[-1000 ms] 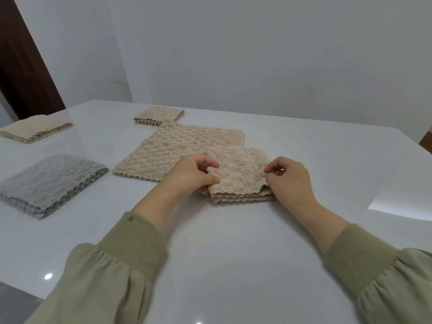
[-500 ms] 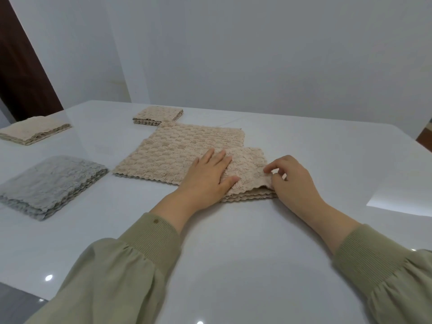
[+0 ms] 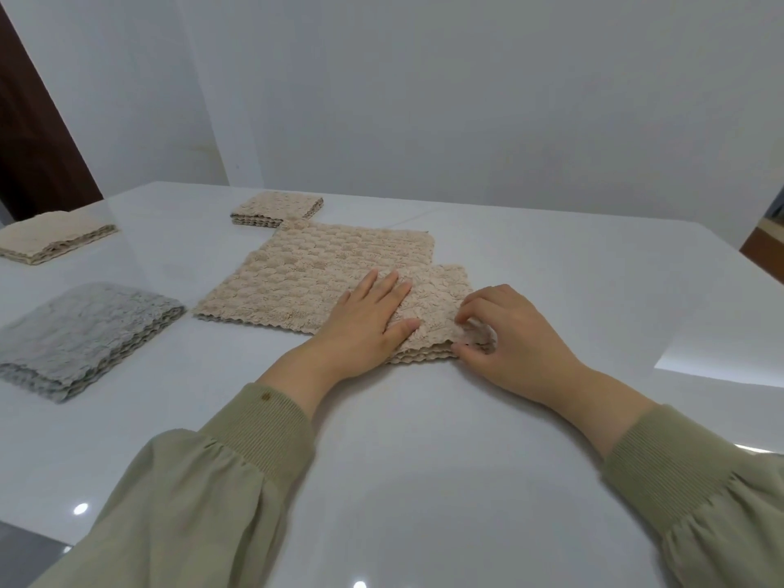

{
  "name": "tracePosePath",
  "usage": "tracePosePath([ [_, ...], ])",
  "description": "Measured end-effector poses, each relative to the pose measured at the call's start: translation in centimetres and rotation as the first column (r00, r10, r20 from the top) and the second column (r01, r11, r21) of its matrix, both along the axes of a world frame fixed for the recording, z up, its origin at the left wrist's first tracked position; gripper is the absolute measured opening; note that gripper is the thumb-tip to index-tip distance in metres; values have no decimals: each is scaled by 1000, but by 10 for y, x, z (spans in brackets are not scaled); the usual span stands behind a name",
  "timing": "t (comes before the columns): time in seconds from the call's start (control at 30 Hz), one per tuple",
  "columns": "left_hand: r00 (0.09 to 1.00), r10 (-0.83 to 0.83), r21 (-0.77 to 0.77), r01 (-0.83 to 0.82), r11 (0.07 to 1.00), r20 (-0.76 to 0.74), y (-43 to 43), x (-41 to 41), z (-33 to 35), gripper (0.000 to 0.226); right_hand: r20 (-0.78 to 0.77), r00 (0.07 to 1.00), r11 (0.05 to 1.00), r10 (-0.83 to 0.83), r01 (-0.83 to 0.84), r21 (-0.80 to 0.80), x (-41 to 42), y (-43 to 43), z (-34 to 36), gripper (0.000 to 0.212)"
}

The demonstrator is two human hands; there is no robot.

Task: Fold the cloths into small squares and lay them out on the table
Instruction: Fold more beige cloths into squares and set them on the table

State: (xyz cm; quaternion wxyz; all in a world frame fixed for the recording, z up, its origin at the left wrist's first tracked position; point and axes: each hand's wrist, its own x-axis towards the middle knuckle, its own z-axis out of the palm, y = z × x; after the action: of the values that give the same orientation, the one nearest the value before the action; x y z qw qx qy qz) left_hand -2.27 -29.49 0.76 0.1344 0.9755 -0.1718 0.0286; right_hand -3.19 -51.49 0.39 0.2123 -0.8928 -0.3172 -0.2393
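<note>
A small folded beige cloth (image 3: 441, 290) lies in front of me on the white table (image 3: 424, 439), overlapping the near right corner of a larger beige cloth (image 3: 322, 269) that is spread flat. My left hand (image 3: 365, 320) rests flat on the folded cloth, fingers spread. My right hand (image 3: 509, 333) pinches the cloth's near right corner between thumb and fingers.
A folded grey cloth (image 3: 80, 333) sits at the left. A folded beige cloth (image 3: 51, 235) lies at the far left edge, and a small beige square (image 3: 278, 207) sits behind the spread cloth. A wall rises behind the table.
My left hand let go of the folded cloth's edge and flattened on top of it. My right hand stayed at the near right corner, pinching it.
</note>
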Motion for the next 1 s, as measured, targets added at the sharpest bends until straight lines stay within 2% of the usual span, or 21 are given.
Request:
tracePosePath([
  [0.17, 1000, -4, 3, 4, 1000, 2, 1, 1, -1, 63, 75, 997, 1000, -9, 11, -30, 2, 3, 2, 10],
  [0.3, 1000, -2, 11, 1, 1000, 2, 1, 2, -2, 64, 77, 997, 993, -11, 20, -120, -2, 7, 3, 27],
  [0.37, 1000, -1, 6, 1, 1000, -4, 1, 3, -3, 64, 92, 995, 990, -30, 42, -137, -2, 10, 4, 27],
  [0.43, 1000, -1, -2, 1, 1000, -5, 0, 4, -4, 64, 113, 993, 990, -28, 43, -136, 0, 12, 3, 21],
  [0.57, 1000, 2, -3, -3, 1000, -10, 1, 4, -4, 64, 173, 985, 993, 11, 10, -120, 3, 9, 1, 23],
  [0.7, 999, 5, 0, -5, 1000, -32, 2, 3, -2, 65, 317, 946, 994, -69, 91, -53, 5, 2, 8, 21],
  [0.77, 999, 6, 11, -5, 1000, -41, 2, 2, 0, 65, 307, 950, 991, -49, 86, -107, 5, 2, 4, 25],
  [0.83, 999, 7, 29, -6, 1000, -43, 2, 1, 1, 65, 220, 975, 986, -9, 46, -160, 5, 3, 1, 30],
  [0.9, 999, 9, 36, -7, 999, -49, 2, 1, 1, 65, 215, 976, 996, -22, 39, -76, 4, 3, 2, 28],
  [1.0, 998, 6, 53, -3, 999, -65, 1, 1, 2, 65, 324, 933, 974, -156, 92, 206, 7, 9, 15, 24],
])
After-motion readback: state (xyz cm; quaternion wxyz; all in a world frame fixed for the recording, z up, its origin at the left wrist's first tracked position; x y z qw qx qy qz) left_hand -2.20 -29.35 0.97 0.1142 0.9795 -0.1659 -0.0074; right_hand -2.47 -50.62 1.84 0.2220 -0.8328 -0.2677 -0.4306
